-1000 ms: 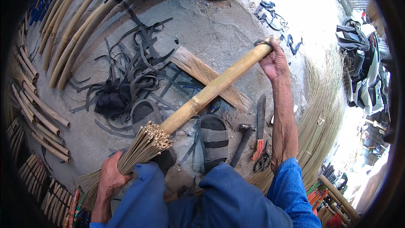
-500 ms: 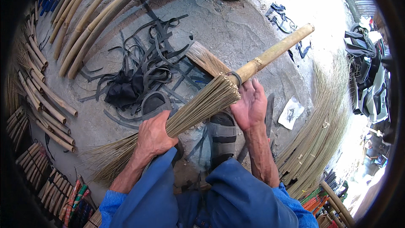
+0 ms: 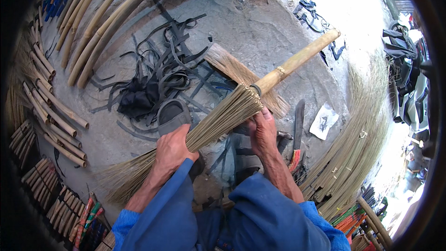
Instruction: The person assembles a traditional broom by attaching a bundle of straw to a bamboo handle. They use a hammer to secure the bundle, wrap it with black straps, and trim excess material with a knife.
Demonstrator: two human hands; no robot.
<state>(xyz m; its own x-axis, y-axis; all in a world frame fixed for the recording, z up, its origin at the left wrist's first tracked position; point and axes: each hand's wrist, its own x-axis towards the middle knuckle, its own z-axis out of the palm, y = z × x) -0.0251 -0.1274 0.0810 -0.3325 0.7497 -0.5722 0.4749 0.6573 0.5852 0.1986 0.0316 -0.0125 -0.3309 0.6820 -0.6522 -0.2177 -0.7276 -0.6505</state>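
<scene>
A broom [image 3: 223, 111] of thin straw stalks lies slantwise across my lap, its loose tips fanning out at the lower left. Its bamboo handle [image 3: 297, 62] points to the upper right, and a dark band [image 3: 255, 89] circles the handle where the stalk ends bunch up. My left hand [image 3: 173, 151] is wrapped round the middle of the stalks. Close under the bunched end, my right hand [image 3: 264, 130] has its fingers curled against the bundle; some fingertips are hidden. A worn wooden board [image 3: 232, 62] lies on the ground beneath the broom.
Black rubber strips [image 3: 172, 60] lie in a tangle ahead. A machete [image 3: 298, 125] with a red handle rests right of my right hand, near a white packet [image 3: 324, 121]. Long straw [image 3: 344, 167] is heaped at the right. Bamboo poles [image 3: 100, 32] and shorter sticks [image 3: 58, 125] line the left.
My right hand has turned from an open palm under the handle to curled fingers at the bundle, moving slightly left and nearer. My left hand keeps its hold on the stalks.
</scene>
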